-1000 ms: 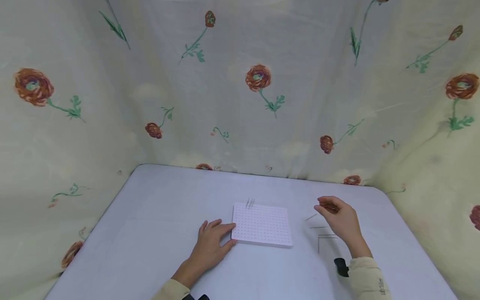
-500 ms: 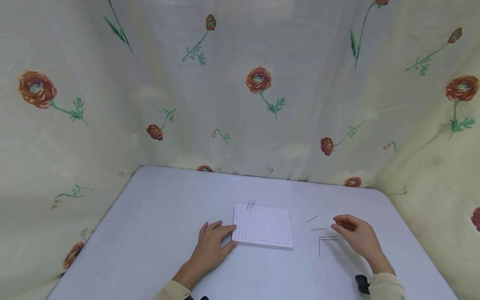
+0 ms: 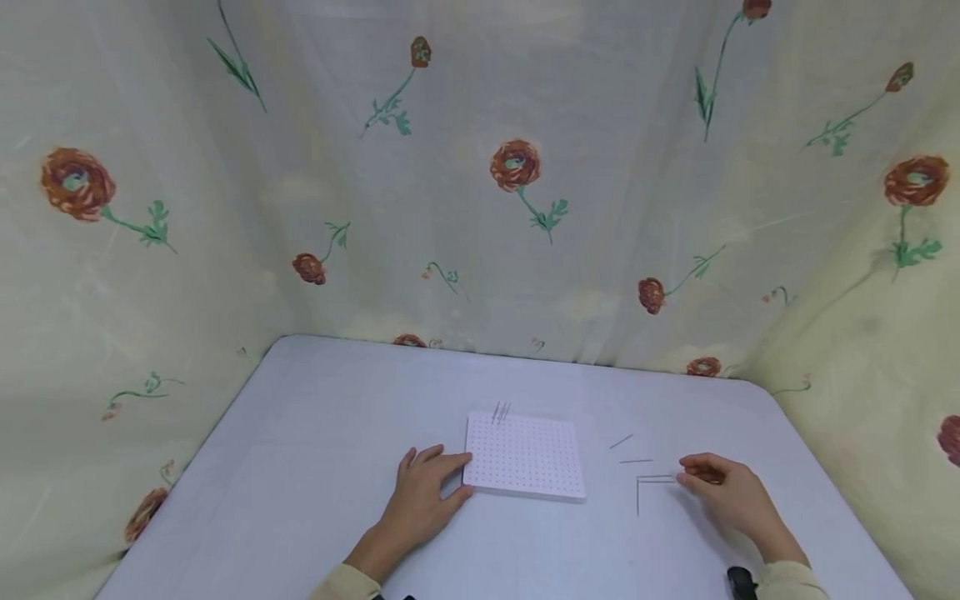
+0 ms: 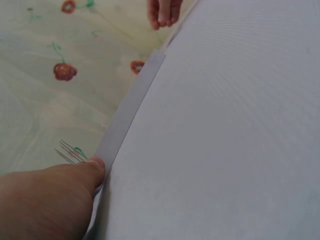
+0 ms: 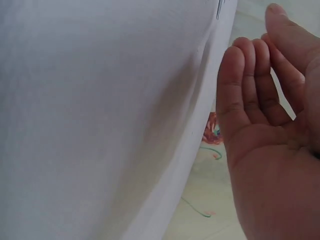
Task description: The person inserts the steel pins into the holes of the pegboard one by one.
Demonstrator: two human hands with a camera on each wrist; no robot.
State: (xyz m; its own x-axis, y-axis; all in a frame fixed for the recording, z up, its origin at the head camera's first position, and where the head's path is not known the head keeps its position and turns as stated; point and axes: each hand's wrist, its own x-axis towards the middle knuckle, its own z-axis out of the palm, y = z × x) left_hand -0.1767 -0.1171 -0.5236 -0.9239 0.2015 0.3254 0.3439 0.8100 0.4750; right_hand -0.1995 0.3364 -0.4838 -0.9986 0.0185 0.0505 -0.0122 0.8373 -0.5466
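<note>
A white perforated board (image 3: 523,457) lies flat on the table, with three thin pins (image 3: 500,411) standing at its far left corner. My left hand (image 3: 429,487) rests flat on the table, its straight fingers touching the board's left edge; in the left wrist view the thumb (image 4: 94,169) presses that edge (image 4: 131,106). Several loose pins (image 3: 638,461) lie on the table right of the board. My right hand (image 3: 722,489) sits low beside them, its fingertips close to the end of one pin (image 3: 656,477). The right wrist view shows the palm (image 5: 265,130) with loosely bent fingers and nothing in it.
The white table (image 3: 315,433) is enclosed on three sides by a flowered cloth (image 3: 480,208) hanging close behind its back and side edges. A small black object (image 3: 738,579) sits at my right wrist.
My right hand has drawn back from above the loose pins, moving right and toward me, and now sits low beside them. The left hand and the board have not moved.
</note>
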